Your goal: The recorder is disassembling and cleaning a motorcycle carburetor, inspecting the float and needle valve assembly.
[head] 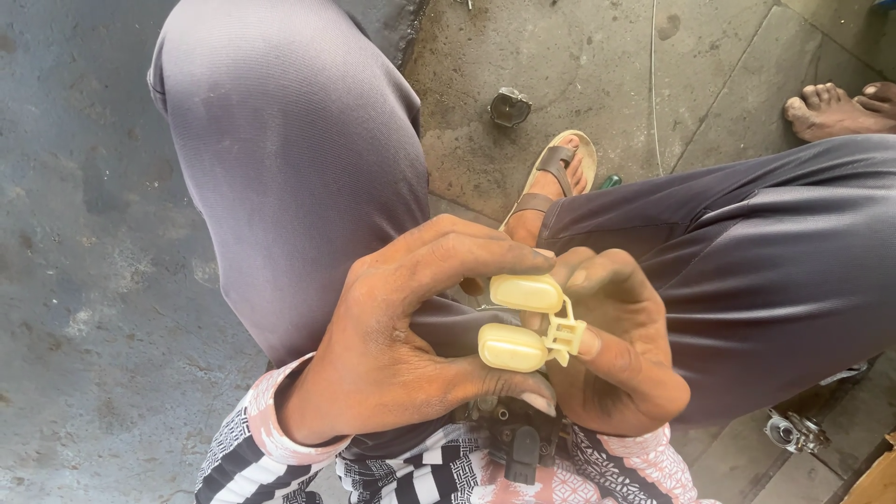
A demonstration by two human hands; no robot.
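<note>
Stained concrete floor (84,280) fills the bkgd, cracked and dark w/ oil patches; you're seated, knees apart, grey trousers (289,159) on both legs. Center of view, just above your lap: a cream plastic twin float (520,320), two rounded lobes stacked one over the other, joined at the right by a small pale hinge bracket (566,334). Your left hand (411,345) wraps around from the left, fingers curled over the upper lobe, thumb pressed under the lower lobe, so it's pinching the float top and bottom. Your right hand (621,359) is curled in from the right, fingertips against the bracket side, thumb touching the hinge tab; grip looks closed on the float's right edge. Directly below both hands, a dark metal carburetor body (518,439) sits in your lap, partly hidden by the hands, can't tell if a hand touches it. Patterned black/white/pink sleeves (252,448) at both wrists. Farther out: your sandaled foot (555,177) on the floor btwn the knees, small dark metal part (510,106) near it, another person's bare foot (835,110) top right, silvery metal part (793,431) bottom right.
</note>
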